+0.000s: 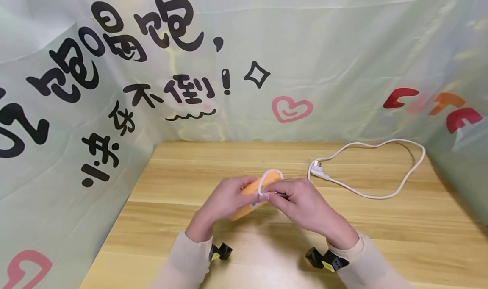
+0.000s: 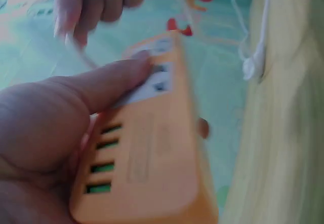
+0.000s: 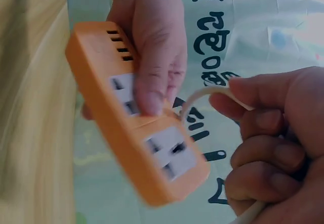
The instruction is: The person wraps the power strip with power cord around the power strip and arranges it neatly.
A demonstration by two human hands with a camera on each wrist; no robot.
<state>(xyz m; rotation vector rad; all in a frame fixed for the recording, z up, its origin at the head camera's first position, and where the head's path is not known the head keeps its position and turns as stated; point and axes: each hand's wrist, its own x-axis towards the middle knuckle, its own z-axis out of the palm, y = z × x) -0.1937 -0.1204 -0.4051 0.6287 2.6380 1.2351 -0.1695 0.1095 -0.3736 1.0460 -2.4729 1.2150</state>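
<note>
My left hand (image 1: 226,198) grips an orange power strip (image 1: 241,214), with its thumb lying across the socket face. The strip (image 2: 157,173) is held tilted over the table; a row of several USB slots (image 2: 104,168) shows at one end. In the right wrist view, white socket panels (image 3: 174,150) lie on either side of the thumb. My right hand (image 1: 306,202) pinches the strip's white cord (image 3: 202,92) between thumb and forefinger, close to the strip. There the cord bends in a small loop, and its other fingers curl around a further length of it.
On the right of the wooden table (image 1: 171,174) the cord lies in a wide loop, its white plug (image 1: 320,171) beside it. A printed cloth (image 1: 335,60) with lettering and hearts stands behind and along the sides. Black wrist cameras (image 1: 225,251) sit at both cuffs.
</note>
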